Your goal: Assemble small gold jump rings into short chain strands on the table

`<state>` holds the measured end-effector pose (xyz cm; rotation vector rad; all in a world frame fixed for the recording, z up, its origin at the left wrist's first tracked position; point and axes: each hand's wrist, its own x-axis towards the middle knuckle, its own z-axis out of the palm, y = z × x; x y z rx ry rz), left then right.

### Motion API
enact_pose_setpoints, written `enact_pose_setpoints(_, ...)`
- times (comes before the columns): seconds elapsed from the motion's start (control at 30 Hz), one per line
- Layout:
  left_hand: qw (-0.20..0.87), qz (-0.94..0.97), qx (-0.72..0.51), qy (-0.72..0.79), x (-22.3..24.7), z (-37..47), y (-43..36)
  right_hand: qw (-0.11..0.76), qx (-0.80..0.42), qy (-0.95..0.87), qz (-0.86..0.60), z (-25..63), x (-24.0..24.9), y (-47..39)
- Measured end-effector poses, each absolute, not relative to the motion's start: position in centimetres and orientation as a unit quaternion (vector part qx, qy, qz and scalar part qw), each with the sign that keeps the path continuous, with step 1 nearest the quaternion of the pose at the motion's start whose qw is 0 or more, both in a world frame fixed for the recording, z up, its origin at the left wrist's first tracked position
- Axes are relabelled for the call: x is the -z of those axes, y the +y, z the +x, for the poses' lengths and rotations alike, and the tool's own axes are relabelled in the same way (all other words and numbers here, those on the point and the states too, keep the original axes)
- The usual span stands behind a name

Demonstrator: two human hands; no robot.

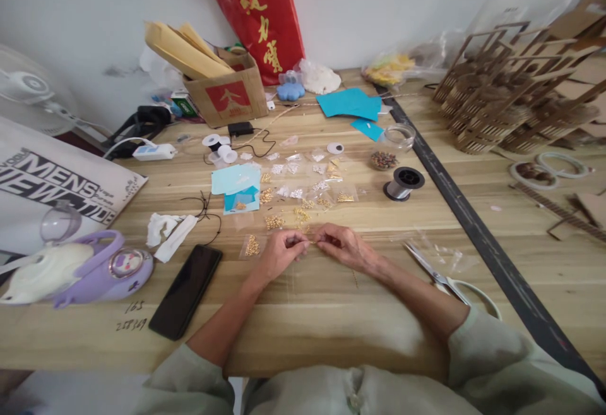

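Pale wooden counter, tiny gold piece held over its middle

Pinches with the left hand, thumb and forefinger pressed together on one end of the gold piece, other fingers curled. Pinches likewise with the right hand on the other end, the two sets of fingertips nearly meeting. Too small to make out in detail. Below the right hand, a short gold chain; unclear whether joined to the held piece.

Just beyond both hands, clusters and clear packets of gold beads, with silvery beads farther back. To the left of these, a light blue card; to the right, a spool of silvery wire and a heap of dark mixed beads.

Near the right forearm, scissors, blades angled away towards the back of the counter. Beside the left forearm, a black phone, lying flat. Against the wall, a cardboard box holding tan envelopes, next to a red bag with gold lettering.
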<state>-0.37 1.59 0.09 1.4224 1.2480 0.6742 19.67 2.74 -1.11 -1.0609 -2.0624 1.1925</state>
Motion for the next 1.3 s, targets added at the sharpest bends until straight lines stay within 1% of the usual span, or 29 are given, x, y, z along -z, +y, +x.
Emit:
enact_pose_setpoints(0.13,0.459,0.654,-0.253,0.545,-0.5,-0.4,1.4,0.276,-0.395,-0.788,-0.383,19.7,1.1,2.8)
enact_pose_setpoints(0.3,0.404,0.694,-0.208,0.558,-0.6,-0.7,1.4,0.285,-0.376,-0.8,-0.37,19.8,0.9,2.7)
enact_pose_setpoints(0.57,0.415,0.725,-0.15,0.528,-1.2,-1.3,1.7,0.288,-0.384,-0.783,-0.395,19.8,0.9,2.8)
enact_pose_setpoints(0.77,0.414,0.734,-0.143,0.519,-1.3,-1.7,1.9,0.299,-0.376,-0.782,-0.397,19.8,1.0,2.9)
enact_pose_setpoints(0.93,0.389,0.748,-0.121,0.524,-1.5,-1.7,1.8,0.296,-0.354,-0.81,-0.361,19.9,1.2,3.0)
enact_pose_setpoints(1.0,0.37,0.756,-0.103,0.531,-1.7,-1.7,1.7,0.284,-0.337,-0.833,-0.334,20.0,1.2,3.0)
enact_pose_setpoints(1.1,0.354,0.768,-0.076,0.529,-2.0,-1.7,1.5,0.243,-0.306,-0.865,-0.315,20.1,1.3,3.0)
enact_pose_setpoints(1.3,0.377,0.773,-0.055,0.507,-2.3,-1.9,1.3,0.162,-0.281,-0.896,-0.304,20.6,0.6,3.2)
